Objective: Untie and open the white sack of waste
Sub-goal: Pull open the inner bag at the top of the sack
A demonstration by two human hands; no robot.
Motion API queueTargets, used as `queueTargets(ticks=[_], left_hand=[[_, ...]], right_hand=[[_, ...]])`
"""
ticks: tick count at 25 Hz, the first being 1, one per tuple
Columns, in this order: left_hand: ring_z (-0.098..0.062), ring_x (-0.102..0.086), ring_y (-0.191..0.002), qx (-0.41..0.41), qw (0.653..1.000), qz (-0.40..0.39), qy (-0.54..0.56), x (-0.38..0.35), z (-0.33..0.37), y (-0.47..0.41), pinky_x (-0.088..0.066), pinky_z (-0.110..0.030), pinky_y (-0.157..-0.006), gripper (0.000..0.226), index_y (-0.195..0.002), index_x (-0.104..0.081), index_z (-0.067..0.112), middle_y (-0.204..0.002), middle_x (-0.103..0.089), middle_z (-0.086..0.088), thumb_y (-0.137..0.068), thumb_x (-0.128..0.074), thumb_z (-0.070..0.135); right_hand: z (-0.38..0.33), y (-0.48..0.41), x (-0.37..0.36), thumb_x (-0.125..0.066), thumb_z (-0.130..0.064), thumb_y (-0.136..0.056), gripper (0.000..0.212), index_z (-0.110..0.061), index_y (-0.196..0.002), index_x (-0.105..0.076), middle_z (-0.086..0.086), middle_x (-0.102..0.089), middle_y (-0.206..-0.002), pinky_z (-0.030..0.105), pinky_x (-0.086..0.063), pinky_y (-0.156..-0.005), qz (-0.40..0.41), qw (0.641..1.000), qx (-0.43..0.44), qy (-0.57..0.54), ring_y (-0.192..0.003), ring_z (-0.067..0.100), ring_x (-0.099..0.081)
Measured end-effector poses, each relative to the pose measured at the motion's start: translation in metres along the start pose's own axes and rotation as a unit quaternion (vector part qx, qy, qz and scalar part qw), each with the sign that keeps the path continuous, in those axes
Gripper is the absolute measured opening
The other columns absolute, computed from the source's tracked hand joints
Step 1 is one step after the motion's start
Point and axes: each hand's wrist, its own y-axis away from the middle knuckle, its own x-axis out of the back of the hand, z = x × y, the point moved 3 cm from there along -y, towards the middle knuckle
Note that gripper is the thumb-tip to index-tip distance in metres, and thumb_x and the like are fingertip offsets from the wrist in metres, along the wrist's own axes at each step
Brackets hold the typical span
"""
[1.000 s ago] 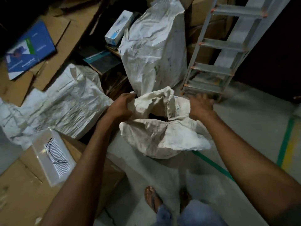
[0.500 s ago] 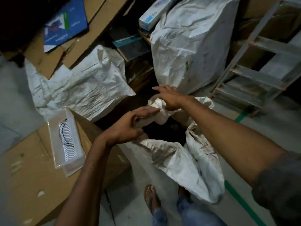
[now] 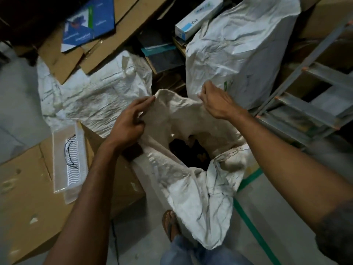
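The white sack of waste stands on the floor in front of me with its mouth spread wide. Dark waste shows deep inside the opening. My left hand pinches the far left part of the rim between thumb and fingers. My right hand pinches the far right part of the rim and holds it up. The near side of the sack droops over toward my foot.
A tall full white sack stands behind, a flattened one lies left. Cardboard boxes with a clear plastic tray crowd the left. A metal ladder leans at right. My sandalled foot is below.
My hands have moved apart from the bunched top, pulling the rim outward. The sack's mouth has spread wide and the dark contents now show.
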Motion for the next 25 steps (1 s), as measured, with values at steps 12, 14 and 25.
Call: queueTargets(ticks=[12,14,25], left_hand=[[-0.009,-0.042,-0.144,-0.042,0.982,-0.14,0.123,0.02,-0.023,-0.032,-0.043,-0.032,-0.113,0.081,-0.148,-0.052,0.016,-0.152,-0.051,0.004,-0.075,-0.051,-0.02],[-0.001,-0.043,-0.141,-0.009,0.987,-0.084,0.139,0.025,-0.035,-0.038,-0.045,-0.021,-0.108,0.084,-0.147,-0.052,0.016,-0.152,-0.051,0.006,-0.075,-0.049,-0.028],[-0.009,-0.047,-0.138,0.001,0.983,-0.03,0.182,0.04,-0.008,-0.09,-0.056,-0.031,-0.099,0.079,-0.146,-0.054,0.02,-0.152,-0.047,0.008,-0.082,-0.049,-0.026]], right_hand=[[0.019,-0.023,-0.087,-0.072,-0.023,-0.088,0.06,-0.022,-0.143,-0.049,0.011,-0.058,-0.14,0.056,-0.042,-0.106,-0.113,0.988,-0.051,0.088,-0.129,0.036,-0.054],[0.019,-0.025,-0.069,-0.065,-0.015,-0.09,0.025,-0.015,-0.115,-0.065,0.016,-0.066,-0.118,0.052,-0.048,-0.093,0.001,0.989,-0.065,0.132,-0.114,0.04,-0.059],[-0.046,-0.098,0.032,-0.063,-0.004,-0.093,0.032,-0.017,-0.121,-0.072,0.012,-0.068,-0.125,0.04,-0.051,-0.093,0.16,0.981,-0.077,0.083,-0.117,0.033,-0.062]])
